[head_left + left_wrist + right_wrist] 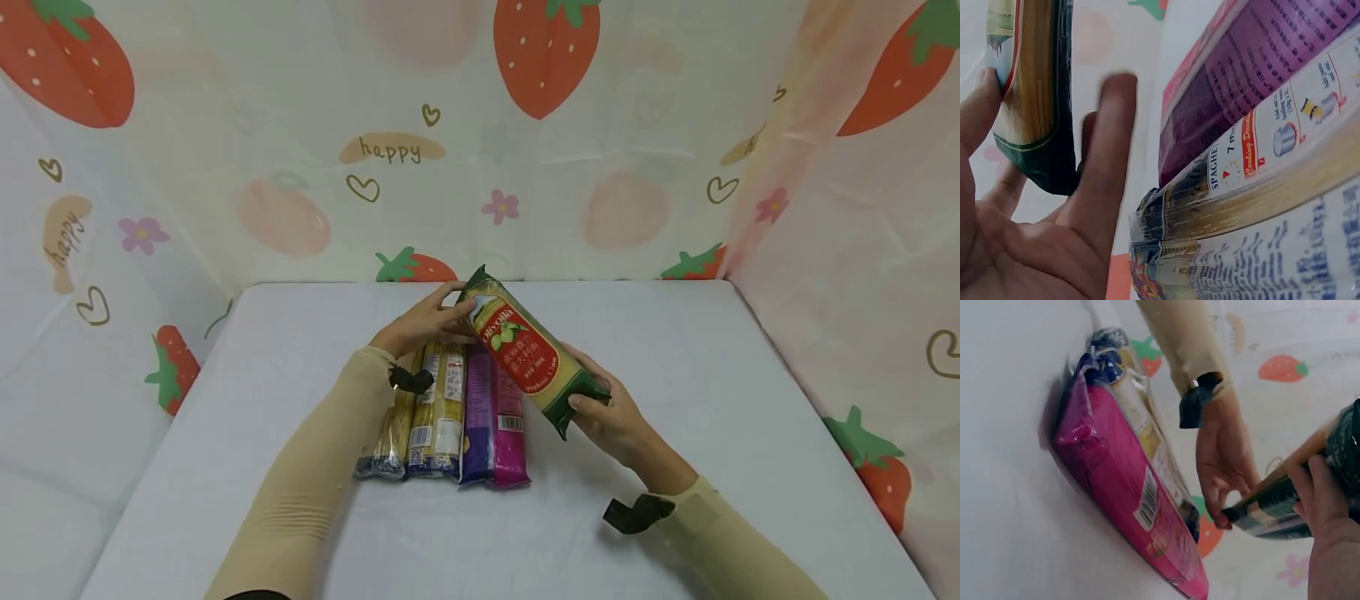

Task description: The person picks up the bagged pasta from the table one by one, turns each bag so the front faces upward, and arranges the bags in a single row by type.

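A green-ended spaghetti packet (517, 346) with a red label is held tilted in the air by both hands. My left hand (427, 321) pinches its upper left end; in the left wrist view the thumb lies on the front and one finger points away from the packet. At the lower right end, my right hand (618, 425) grips it with the thumb on top. Below and beside it lie a purple and pink packet (495, 442), a yellow spaghetti packet (438, 408) and another clear pasta packet (388, 442), side by side, the last partly hidden by the left arm.
The packets lie on a white-covered table (660, 333). Cloth walls (555, 158) printed with strawberries, hearts and flowers stand behind and on both sides. Black straps (637, 514) hang at both wrists.
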`<state>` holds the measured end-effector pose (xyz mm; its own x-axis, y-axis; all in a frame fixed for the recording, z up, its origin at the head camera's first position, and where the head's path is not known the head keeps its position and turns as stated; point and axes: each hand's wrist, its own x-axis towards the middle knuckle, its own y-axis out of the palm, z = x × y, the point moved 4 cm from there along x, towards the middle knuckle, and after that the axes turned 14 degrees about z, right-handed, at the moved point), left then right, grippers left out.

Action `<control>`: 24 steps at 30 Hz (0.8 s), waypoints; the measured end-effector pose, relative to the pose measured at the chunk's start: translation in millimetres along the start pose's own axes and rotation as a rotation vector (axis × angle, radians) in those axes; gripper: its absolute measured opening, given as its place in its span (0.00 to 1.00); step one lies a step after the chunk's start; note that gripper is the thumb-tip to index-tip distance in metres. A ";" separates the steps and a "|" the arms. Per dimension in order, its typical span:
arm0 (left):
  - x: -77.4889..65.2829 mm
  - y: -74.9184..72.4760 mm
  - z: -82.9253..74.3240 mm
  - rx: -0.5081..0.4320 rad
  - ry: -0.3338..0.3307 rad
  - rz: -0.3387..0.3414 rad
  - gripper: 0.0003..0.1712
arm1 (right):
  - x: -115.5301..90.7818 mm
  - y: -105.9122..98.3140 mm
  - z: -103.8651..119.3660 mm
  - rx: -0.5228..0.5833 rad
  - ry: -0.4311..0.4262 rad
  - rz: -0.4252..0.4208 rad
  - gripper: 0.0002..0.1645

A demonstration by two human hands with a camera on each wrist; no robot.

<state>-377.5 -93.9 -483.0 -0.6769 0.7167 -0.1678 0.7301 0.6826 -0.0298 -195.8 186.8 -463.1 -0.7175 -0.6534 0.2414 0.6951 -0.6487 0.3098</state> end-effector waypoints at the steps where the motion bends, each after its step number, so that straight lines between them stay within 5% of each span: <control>1: 0.0 0.3 0.6 -0.017 0.001 0.000 0.43 | -0.5 -0.6 0.5 -0.007 0.011 0.004 0.43; 7: -0.4 3.0 0.5 -0.098 0.033 -0.018 0.42 | -3.7 -7.4 6.4 -0.110 0.109 0.023 0.46; 16: -1.1 7.0 -5.7 -0.120 0.072 -0.086 0.40 | -13.4 -16.3 23.7 -0.557 0.254 -0.007 0.48; 24: 2.6 19.6 -10.6 -0.109 0.075 -0.172 0.36 | -20.2 -19.3 25.1 -0.693 0.291 -0.021 0.51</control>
<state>-366.0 -77.1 -473.6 -0.7989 0.5938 -0.0954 0.5913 0.8045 0.0558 -195.8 222.3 -450.8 -0.7568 -0.6523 -0.0411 0.6198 -0.6964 -0.3617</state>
